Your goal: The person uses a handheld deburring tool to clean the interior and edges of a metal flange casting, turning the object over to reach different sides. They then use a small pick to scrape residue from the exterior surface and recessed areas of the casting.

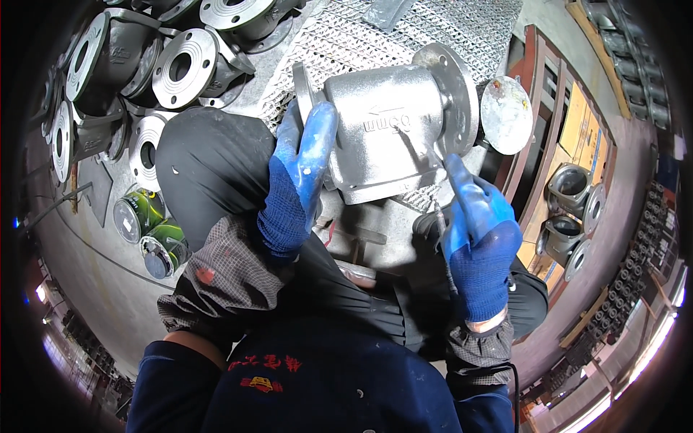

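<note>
In front of me a silver-grey cast metal valve body [386,119] lies tilted on its side, with a round flange at each end and raised lettering on its wall. My left hand [307,148], in a blue coated glove, is closed on the left flange, thumb on the near side. My right hand [480,216], gloved the same way, is closed around a thin stick-like tool [440,220] and sits below the right flange. One extended finger comes close to the casting's lower right corner. The tool's kind is not clear, and its working end is hard to make out.
A perforated metal sheet [476,29] lies beneath the casting. Beside the right flange is a paint-smeared round tin [507,115]. Several flanged castings [184,68] crowd the left, above two green cans [162,245]. A red-brown frame [538,108] and more castings [570,180] stand at right.
</note>
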Available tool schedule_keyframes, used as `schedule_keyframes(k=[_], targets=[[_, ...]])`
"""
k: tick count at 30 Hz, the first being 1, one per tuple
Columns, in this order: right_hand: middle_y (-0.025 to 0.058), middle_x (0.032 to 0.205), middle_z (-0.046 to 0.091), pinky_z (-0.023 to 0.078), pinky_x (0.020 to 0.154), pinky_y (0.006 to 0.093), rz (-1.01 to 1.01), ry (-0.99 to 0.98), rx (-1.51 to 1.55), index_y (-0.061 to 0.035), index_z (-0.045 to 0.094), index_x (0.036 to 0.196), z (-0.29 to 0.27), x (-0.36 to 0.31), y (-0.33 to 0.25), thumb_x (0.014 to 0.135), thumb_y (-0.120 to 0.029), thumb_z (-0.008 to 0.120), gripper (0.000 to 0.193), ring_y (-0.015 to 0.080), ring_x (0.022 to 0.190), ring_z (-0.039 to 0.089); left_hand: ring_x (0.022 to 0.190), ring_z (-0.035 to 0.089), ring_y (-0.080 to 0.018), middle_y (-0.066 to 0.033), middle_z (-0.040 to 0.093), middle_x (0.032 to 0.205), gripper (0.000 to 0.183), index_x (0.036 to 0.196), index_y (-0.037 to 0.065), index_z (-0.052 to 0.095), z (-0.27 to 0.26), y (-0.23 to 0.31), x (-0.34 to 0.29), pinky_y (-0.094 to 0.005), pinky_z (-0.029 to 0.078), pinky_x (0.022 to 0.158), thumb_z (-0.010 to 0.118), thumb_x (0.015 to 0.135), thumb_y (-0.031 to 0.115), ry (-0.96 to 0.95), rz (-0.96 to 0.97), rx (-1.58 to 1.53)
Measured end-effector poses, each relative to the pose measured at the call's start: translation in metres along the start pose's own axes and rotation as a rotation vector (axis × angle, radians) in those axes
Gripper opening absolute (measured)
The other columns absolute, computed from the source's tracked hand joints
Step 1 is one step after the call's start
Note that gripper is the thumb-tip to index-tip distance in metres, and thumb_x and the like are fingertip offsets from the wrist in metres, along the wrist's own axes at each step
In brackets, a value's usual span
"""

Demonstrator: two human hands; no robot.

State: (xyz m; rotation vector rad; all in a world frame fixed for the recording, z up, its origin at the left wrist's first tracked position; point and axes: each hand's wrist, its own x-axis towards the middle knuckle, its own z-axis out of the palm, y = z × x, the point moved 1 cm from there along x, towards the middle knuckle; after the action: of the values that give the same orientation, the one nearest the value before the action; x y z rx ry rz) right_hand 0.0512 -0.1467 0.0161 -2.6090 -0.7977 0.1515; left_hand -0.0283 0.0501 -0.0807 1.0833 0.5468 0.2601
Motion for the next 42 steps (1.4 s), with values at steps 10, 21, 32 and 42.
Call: schedule_keyframes(k=[10,21,32,42], targets=[[0.0106,0.074,0.058,0.048,0.058,0.0373,-0.237,-0.144,-0.434,-0.0186,0.065,0.120,-0.034,0.036,-0.014,0.071,0.001,0.060,0.053,0.0278,0.067,0.059,0.095,0.055,-0.0116,-0.0063,0.055,0.110,0.047,0.135,0.001,0.040,0.008,0.002,0.002,-0.0246,0.048,0.083,0.054,0.098,0.025,0.023,0.074,-0.016],[0.0100,0.083,0.063,0.050,0.062,0.0378,-0.317,-0.235,-0.558,-0.0162,0.067,0.113,-0.040,0.049,-0.023,0.071,0.001,0.061,0.046,0.0281,0.072,0.061,0.102,0.057,-0.0145,-0.0086,0.056,0.114,0.048,0.136,-0.002,0.039,0.011,0.003,0.001,-0.0255,0.048,0.089,0.054,0.097,0.023,0.055,0.037,-0.078],[0.0095,0.084,0.064,0.050,0.060,0.0372,-0.373,-0.212,-0.525,-0.0139,0.067,0.105,-0.037,0.052,-0.026,0.071,0.000,0.064,0.037,0.0283,0.073,0.062,0.094,0.057,-0.0137,-0.0065,0.058,0.105,0.045,0.130,0.000,0.045,0.010,-0.004,0.006,-0.0257,0.049,0.082,0.055,0.096,0.028,0.060,-0.135,-0.102],[0.0083,0.073,0.059,0.044,0.051,0.0386,-0.388,-0.197,-0.526,-0.0108,0.066,0.089,-0.041,0.059,-0.034,0.078,-0.008,0.067,0.012,0.0270,0.061,0.059,0.094,0.056,-0.0114,-0.0059,0.058,0.105,0.040,0.129,0.000,0.047,0.016,0.014,0.003,-0.0236,0.049,0.080,0.054,0.097,0.024,0.117,-0.127,-0.121]])
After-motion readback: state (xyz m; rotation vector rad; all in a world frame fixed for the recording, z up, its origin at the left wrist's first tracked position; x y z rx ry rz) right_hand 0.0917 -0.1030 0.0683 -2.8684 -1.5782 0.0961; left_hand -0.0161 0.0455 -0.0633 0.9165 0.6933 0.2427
